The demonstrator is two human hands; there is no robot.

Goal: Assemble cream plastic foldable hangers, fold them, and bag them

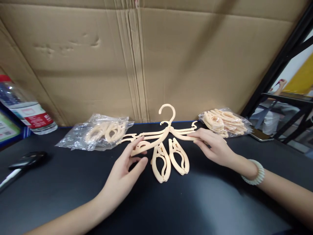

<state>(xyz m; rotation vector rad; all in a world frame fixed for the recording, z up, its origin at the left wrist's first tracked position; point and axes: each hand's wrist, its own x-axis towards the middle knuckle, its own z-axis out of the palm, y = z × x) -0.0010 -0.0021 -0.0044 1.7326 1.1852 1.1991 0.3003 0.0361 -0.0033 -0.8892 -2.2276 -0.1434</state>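
- Hanger [168,131] of pale peach plastic is laid flat on the black table [73,182], near its far edge and just in front of the cardboard wall [97,65].
- A curved hook is seen at its top, pointing towards the cardboard; thin, doubled arms with small notches are spread out to both sides from the middle joint.
- Two oval clip loops [161,163] are hung from the joint, lying side by side on the table and pointing towards the person.
- The hanger's left arm is gripped by the left hand [127,166]: the thumb is pressed on top and the fingers are curled narrowly beneath.
- The right arm is pinched near its tip by the right hand [214,148], with the fingers stretched along it; a pale beaded bracelet [255,173] is worn on that wrist.
- The tip of the right arm is covered by the fingers, and part of the left arm's end piece is hidden behind the thumb.
- More peach parts are held in a clear bag [97,132] on the left and another bag [226,122] on the right; their shapes are blurred by the plastic.
- A water bottle [24,111] is cut off by the left edge.
- A dark object [26,160], possibly a computer mouse, is hard to make out.
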